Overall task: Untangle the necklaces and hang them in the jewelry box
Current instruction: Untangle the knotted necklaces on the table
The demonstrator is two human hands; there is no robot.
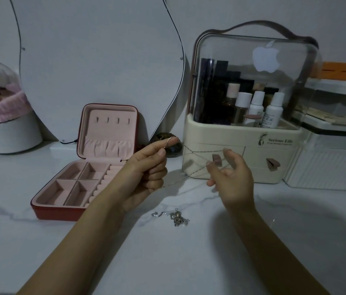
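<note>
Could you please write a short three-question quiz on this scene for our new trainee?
1. True or false: the jewelry box stands open, its lid upright.
2. Where does the tangled pile of chains lie?
A. in the box tray
B. on the countertop, in front of the hands
C. on the lid hooks
3. Fill in: a thin chain is stretched between the left hand and the ____ hand.

Key
1. True. The four lid hooks carry nothing.
2. B. It lies on the marble countertop.
3. Right. The right hand holds its end in curled fingers; the left pinches its end by the fingertips.
</note>
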